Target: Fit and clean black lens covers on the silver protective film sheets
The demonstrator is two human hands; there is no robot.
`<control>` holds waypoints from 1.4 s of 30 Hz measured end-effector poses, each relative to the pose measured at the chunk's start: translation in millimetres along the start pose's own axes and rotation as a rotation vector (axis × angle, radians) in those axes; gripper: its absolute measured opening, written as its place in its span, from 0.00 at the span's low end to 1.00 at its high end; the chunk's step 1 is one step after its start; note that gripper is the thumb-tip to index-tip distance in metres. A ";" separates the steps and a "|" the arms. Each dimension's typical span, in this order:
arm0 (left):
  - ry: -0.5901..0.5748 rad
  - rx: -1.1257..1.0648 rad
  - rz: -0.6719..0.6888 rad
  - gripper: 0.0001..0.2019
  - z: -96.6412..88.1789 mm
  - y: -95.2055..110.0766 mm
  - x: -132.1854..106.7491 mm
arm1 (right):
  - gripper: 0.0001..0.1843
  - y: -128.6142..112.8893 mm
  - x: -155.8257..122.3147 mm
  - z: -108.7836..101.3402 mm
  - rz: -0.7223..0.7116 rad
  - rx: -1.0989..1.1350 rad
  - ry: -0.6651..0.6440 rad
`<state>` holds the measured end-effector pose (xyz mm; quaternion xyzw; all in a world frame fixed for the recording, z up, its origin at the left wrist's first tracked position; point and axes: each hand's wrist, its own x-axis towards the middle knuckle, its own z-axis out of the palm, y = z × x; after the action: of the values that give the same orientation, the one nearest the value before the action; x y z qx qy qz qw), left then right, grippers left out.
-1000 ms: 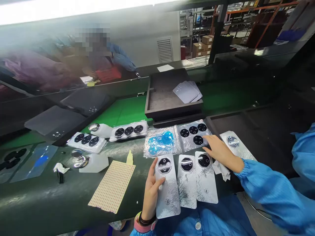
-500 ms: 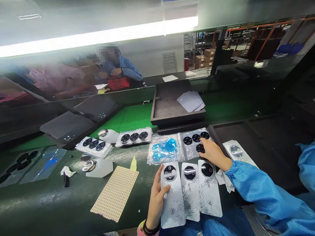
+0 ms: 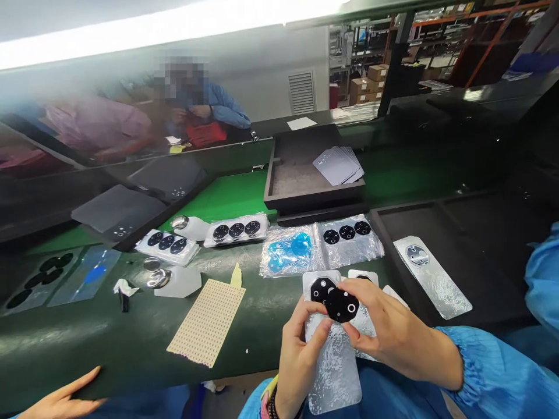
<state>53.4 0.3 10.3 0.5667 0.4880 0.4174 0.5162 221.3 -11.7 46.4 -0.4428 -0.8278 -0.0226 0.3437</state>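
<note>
My left hand is closed around the edge of a silver patterned plate, tilted up at the table's front. My right hand pinches a black octagonal piece with holes by its edge. This piece overlaps the black octagon at the plate's top; whether they touch, I cannot tell. My left thumb and index finger are close to its lower left edge. Behind my right hand, a second silver plate is partly covered. A clear sheet with three black octagons lies just beyond.
Beside that sheet is a clear bag with blue pieces. A yellow dotted sheet lies left, near metal-capped bottles. Another silver plate rests in the black tray at right. A co-worker's hand is at lower left. Dark trays stand behind.
My right hand has come back from the clear sheet with one black octagonal piece. My left hand has raised and turned the silver plate. A co-worker's hand has appeared at lower left.
</note>
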 end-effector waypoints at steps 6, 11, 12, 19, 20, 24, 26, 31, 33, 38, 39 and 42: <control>0.042 -0.011 0.021 0.10 -0.3 3.6 -5.5 | 0.18 0.9 -5.4 -9.7 0.010 0.086 -0.039; 0.050 -0.050 -0.028 0.11 1.3 3.1 -7.2 | 0.07 11.8 1.1 -18.6 0.291 0.390 -0.050; 0.046 -0.055 -0.037 0.12 1.5 3.3 -7.3 | 0.05 13.2 3.1 -19.6 0.348 0.448 -0.058; 0.029 -0.113 -0.043 0.11 -0.1 2.3 -15.1 | 0.04 20.9 18.7 -23.7 0.599 0.683 -0.205; 0.028 -0.152 -0.034 0.10 0.1 1.3 -17.6 | 0.05 23.7 21.8 -24.1 0.628 0.697 -0.219; 0.016 -0.247 -0.014 0.26 2.0 -1.7 -27.3 | 0.09 35.0 34.5 -23.4 0.715 0.788 -0.326; 0.017 -0.227 -0.020 0.27 3.4 -0.8 -30.6 | 0.10 37.0 39.0 -22.1 0.709 0.823 -0.415; 0.094 -0.231 -0.081 0.26 5.9 4.6 -33.5 | 0.08 31.4 42.9 -18.6 0.673 0.794 -0.482; 0.084 -0.222 -0.069 0.26 5.9 4.6 -33.6 | 0.08 29.7 43.1 -17.5 0.659 0.787 -0.475; 0.042 -0.191 -0.010 0.26 5.0 1.9 -32.5 | 0.09 30.5 43.7 -17.6 0.677 0.780 -0.477; 0.038 -0.191 0.007 0.26 5.0 2.1 -32.2 | 0.09 30.9 43.8 -17.9 0.678 0.779 -0.481; 0.023 -0.189 0.043 0.25 5.1 4.0 -31.6 | 0.10 31.5 44.1 -18.6 0.677 0.772 -0.496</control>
<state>53.3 -31.7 14.7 0.5210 0.4399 0.4790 0.5528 238.6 32.6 78.1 -0.5179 -0.6437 0.4976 0.2641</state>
